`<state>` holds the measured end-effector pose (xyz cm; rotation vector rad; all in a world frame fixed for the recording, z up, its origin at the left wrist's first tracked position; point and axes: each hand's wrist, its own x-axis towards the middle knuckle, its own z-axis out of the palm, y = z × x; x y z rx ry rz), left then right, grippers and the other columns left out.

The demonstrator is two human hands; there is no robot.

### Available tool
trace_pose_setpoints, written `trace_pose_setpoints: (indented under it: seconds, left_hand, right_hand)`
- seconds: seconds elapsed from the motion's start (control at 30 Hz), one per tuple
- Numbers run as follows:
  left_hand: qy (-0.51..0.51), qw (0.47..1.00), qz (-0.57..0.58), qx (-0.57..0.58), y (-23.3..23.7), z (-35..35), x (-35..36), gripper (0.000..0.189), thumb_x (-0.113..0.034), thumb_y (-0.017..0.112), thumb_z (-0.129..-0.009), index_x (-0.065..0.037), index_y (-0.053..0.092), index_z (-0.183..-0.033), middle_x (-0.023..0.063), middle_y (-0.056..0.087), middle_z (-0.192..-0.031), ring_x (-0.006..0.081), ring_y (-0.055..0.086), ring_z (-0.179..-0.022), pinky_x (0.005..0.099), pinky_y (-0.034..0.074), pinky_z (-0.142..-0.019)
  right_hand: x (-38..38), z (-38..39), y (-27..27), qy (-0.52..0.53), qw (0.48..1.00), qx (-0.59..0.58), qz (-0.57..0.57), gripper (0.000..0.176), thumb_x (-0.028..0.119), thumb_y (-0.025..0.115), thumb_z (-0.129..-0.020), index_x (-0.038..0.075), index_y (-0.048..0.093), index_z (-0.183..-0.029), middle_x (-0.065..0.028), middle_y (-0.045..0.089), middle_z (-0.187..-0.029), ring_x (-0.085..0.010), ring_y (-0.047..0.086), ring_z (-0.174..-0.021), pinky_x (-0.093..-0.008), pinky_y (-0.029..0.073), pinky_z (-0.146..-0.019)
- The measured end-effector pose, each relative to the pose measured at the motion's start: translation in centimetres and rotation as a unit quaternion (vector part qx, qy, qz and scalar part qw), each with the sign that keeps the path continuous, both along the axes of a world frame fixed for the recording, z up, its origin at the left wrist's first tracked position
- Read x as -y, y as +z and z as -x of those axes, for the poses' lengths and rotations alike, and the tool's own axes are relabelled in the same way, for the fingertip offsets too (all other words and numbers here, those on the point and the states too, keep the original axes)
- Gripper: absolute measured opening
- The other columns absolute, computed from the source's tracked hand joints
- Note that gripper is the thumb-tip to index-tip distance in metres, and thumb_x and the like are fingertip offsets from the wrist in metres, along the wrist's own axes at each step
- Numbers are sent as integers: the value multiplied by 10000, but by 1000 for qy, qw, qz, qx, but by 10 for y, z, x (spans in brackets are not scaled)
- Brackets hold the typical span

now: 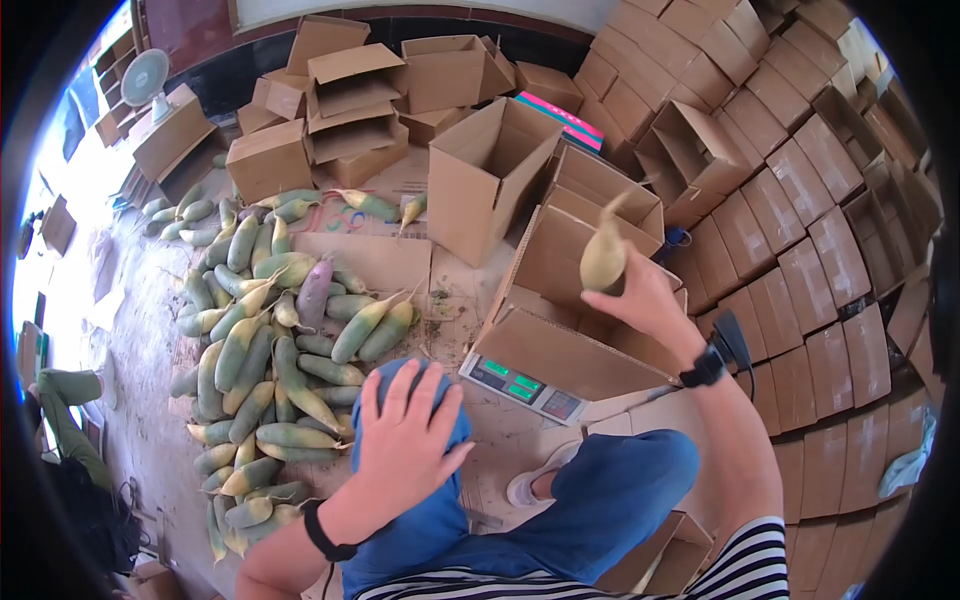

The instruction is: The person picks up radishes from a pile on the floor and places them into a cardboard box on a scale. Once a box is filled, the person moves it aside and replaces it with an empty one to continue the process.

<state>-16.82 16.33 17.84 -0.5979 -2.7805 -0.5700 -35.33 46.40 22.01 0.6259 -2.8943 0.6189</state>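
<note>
My right hand [640,295] grips a green radish [603,258] with its pale, tapering root end pointing up, above an open cardboard box [585,350]. That box stands on a digital scale [520,388] with lit green displays. On my blue-trousered knee rests my left hand [408,425], fingers spread and nothing in it. To the left of the knee lies a large heap of green radishes [290,375], with one purplish radish [315,295] among them. The lower part of the held radish is hidden by my fingers.
Taped cartons [800,275] are stacked high along the right. A tall open box [490,165] stands behind the scale, and more open boxes [350,110] pile up at the back. A small fan [145,78] stands back left. Another person's leg [72,425] shows at the left edge.
</note>
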Motion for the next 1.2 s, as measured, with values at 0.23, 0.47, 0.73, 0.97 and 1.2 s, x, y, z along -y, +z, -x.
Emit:
trace_pose_setpoints:
  seconds: [0.23, 0.47, 0.73, 0.97, 1.2]
  left_hand:
    - [23, 999, 23, 4, -3, 13, 11, 553, -372, 775, -657, -114, 647, -1130, 127, 521, -1299, 343, 460, -1213, 577, 310, -1025]
    - [22, 998, 41, 39, -1, 25, 8, 511, -405, 743, -683, -148, 655, -1116, 84, 554, -1290, 287, 487, -1210, 551, 332, -1018]
    - [23, 999, 12, 42, 1, 30, 7, 453, -368, 716, -727, -124, 648, -1103, 83, 571, -1265, 270, 508, -1202, 518, 376, -993]
    - [-7, 1000, -29, 10, -7, 22, 7, 538, -388, 753, -699, -97, 631, -1135, 103, 550, -1284, 294, 500, -1196, 533, 369, -999]
    - [-45, 997, -54, 7, -9, 9, 4, 593, -380, 760, -691, -74, 583, -1167, 134, 473, -1349, 315, 421, -1262, 548, 317, -1042]
  right_hand:
    - [-53, 78, -134, 79, 926, 246, -274, 684, 461, 796, -651, 1, 546, -1091, -242, 660, -994, -396, 635, -975, -455, 506, -852]
    - [-60, 111, -238, 152, 837, 397, -346, 664, 506, 815, -607, 53, 676, -1073, -208, 675, -1068, -370, 639, -1026, -437, 508, -883]
    - [-94, 115, -276, 129, 863, 341, -350, 641, 477, 746, -717, 35, 621, -1164, -213, 653, -1126, -389, 621, -1046, -453, 496, -902]
    - [-24, 78, -86, 94, 963, 210, -140, 439, 268, 664, -839, 7, 582, -1182, -197, 621, -1152, -373, 600, -1065, -423, 487, -910]
    - [29, -3, 33, 134, 983, -54, -114, 518, 38, 619, -847, 19, 485, -1346, -189, 479, -1385, -346, 424, -1323, -402, 321, -1117]
